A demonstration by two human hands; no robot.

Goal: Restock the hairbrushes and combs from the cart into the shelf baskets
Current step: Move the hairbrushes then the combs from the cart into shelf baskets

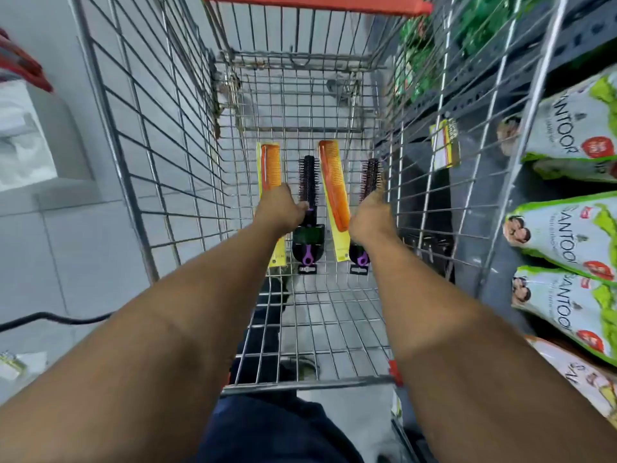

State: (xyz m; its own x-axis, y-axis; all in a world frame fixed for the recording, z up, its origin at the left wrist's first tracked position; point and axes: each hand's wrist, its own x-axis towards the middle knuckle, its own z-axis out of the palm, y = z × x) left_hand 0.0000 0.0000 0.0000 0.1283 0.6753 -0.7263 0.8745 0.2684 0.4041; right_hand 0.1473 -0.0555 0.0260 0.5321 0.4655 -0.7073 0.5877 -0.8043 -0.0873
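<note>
Two orange combs on yellow cards and two black round hairbrushes with purple handles lie side by side on the floor of the wire cart (140, 182). My left hand (280, 212) is down on the left comb (271, 167), its fingers curled over the card and its thumb touching the left hairbrush (307, 208). My right hand (370, 218) closes over the handle of the right hairbrush (371, 175), just right of the second comb (334, 185). Both hands hide their fingertips.
A shelf on the right holds green and white soap packs (567, 235) and a yellow price tag (445, 145). The cart's red handle bar (317, 1) is at the far end. A white box (30, 138) stands on the tiled floor at left.
</note>
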